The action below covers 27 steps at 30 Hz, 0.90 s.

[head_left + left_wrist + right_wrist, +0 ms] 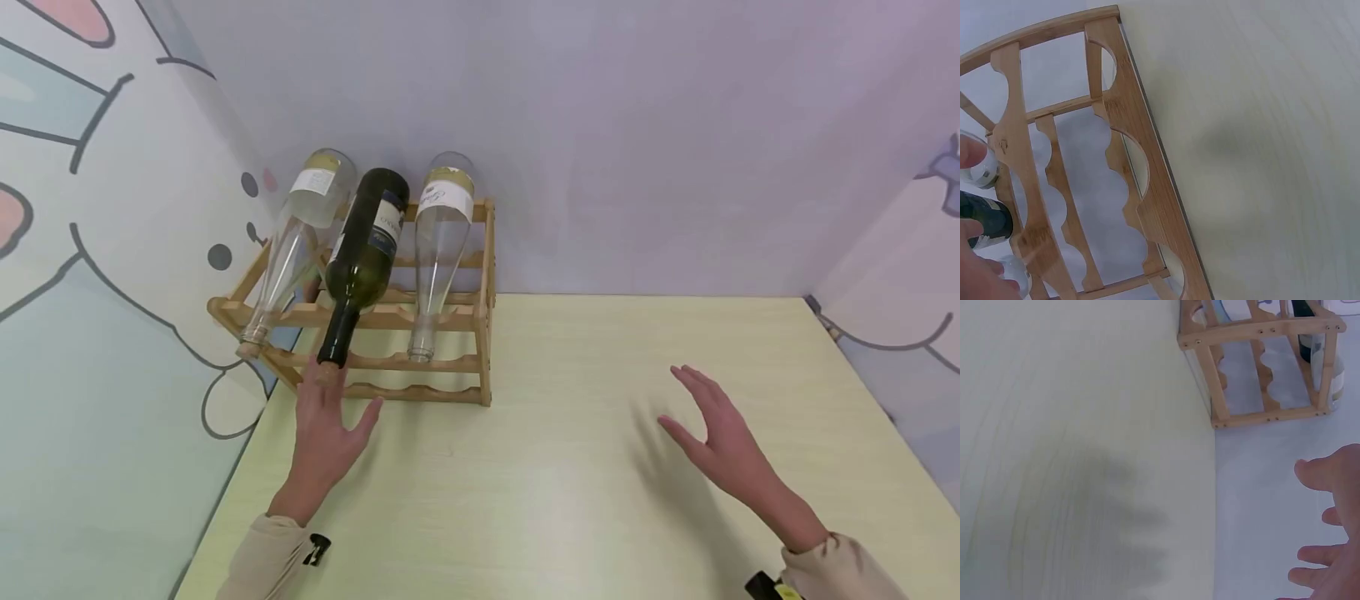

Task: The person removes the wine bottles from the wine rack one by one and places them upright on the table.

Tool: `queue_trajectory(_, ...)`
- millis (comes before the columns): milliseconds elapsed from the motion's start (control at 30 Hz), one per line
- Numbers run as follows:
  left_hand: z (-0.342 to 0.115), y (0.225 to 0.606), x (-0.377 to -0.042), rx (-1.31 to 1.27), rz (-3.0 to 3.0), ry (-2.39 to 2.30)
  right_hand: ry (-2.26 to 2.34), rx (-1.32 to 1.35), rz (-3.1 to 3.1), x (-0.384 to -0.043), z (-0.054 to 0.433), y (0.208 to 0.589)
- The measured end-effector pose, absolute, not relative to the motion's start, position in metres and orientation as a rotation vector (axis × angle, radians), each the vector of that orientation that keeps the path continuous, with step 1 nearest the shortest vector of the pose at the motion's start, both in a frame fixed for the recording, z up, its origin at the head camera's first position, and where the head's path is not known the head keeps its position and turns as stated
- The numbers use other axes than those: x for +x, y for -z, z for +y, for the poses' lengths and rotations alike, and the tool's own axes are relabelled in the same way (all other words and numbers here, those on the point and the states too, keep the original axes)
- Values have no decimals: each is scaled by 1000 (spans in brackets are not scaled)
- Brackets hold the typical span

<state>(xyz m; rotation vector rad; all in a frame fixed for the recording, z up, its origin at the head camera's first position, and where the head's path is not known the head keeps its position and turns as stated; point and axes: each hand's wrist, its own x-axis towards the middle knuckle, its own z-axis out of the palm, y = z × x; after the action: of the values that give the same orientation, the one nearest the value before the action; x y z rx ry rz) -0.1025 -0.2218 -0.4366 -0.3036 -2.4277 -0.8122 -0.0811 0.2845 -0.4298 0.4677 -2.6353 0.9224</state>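
Observation:
A dark green wine bottle [367, 250] lies in the top row of a wooden wine rack [484, 325], its neck slanting down toward me. On either side of it rest a clear glass bottle with a cork [292, 250] and another clear glass bottle [442, 250]. At the dark bottle's mouth is my left hand [322, 442], fingers extended and thumb spread away; whether the fingertips touch the neck cannot be told. Over the table on the right, my right hand [723, 437] hovers with straight fingers and holds nothing.
The pale wooden table [570, 467] carries the rack at its back left. A plain wall [637, 150] stands behind it, and a wall with cartoon drawings [135, 375] runs close along the rack's left side.

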Motion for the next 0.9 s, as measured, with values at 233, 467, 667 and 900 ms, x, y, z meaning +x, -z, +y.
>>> queue_trajectory(233, -224, 429, -99, -211, -2370, 1057, -1101, 471, -2566, -80, 268, 415)
queue_trajectory(467, -228, 421, -97, -162, -2176, 1146, -1297, 496, -2545, -86, 249, 403)
queue_trajectory(667, -229, 412, -94, -80, -2126, 1247, -1369, 550, -2525, -92, 234, 400)
queue_trajectory(900, -226, 395, -85, -27, -1997, 1454, -1417, 649, -2451, -94, 210, 382)
